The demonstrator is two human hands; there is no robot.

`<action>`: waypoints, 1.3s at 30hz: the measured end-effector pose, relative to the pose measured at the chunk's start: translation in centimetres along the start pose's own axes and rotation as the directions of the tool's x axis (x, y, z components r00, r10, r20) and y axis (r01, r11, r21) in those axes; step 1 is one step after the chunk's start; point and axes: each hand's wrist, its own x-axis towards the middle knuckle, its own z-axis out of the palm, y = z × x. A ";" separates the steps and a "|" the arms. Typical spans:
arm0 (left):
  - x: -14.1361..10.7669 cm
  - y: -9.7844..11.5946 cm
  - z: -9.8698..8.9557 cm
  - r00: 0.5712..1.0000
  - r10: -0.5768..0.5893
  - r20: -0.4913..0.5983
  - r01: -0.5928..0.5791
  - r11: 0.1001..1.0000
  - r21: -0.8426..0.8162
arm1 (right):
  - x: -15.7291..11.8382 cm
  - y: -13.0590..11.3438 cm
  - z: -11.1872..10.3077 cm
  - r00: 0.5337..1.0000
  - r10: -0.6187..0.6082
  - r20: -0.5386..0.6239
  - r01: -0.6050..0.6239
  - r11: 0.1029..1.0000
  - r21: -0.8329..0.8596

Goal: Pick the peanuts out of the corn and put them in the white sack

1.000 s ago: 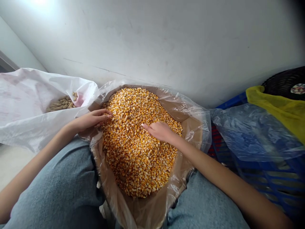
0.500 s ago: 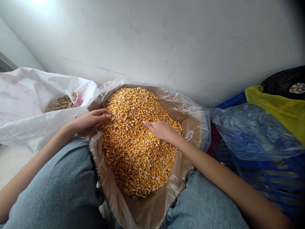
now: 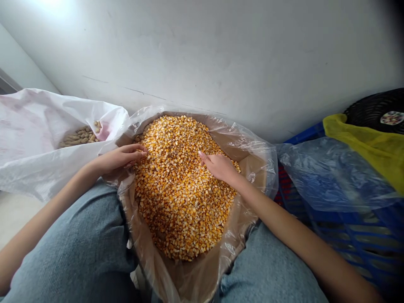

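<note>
Yellow and whitish corn kernels (image 3: 179, 202) are heaped in a brown box lined with a clear plastic bag (image 3: 261, 151), between my knees. At the left edge of the heap, my left hand (image 3: 124, 158) rests over the liner's rim, its fingers bent together near the kernels; whatever they pinch is too small to make out. Over the right side of the heap is my right hand (image 3: 218, 166), thumb towards the left and fingers curled beneath it. Its fingertips are hidden, so I cannot tell whether kernels are in it.
On the left a white sack (image 3: 34, 126) lies open with peanuts (image 3: 80, 136) inside. To the right are a blue crate (image 3: 356, 248), a clear plastic sheet (image 3: 334, 176), yellow netting (image 3: 362, 145) and a black round basket (image 3: 375, 110). A pale wall (image 3: 202, 54) stands behind the box.
My right hand has moved slightly right and up over the kernels, and its fingers look more curled. My left hand has stayed in place.
</note>
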 end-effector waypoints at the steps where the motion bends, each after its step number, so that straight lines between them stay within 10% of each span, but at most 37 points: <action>1: 0.0 0.0 0.0 1.000 0.004 -0.003 -0.004 1.000 0.007 | 0.0 0.0 0.0 1.000 -0.010 0.003 0.010 1.000 0.011; 39: 0.0 -0.1 0.1 1.000 -0.003 -0.021 0.003 1.000 -0.006 | 0.4 2.0 0.1 0.982 0.189 -0.012 -0.189 0.982 0.032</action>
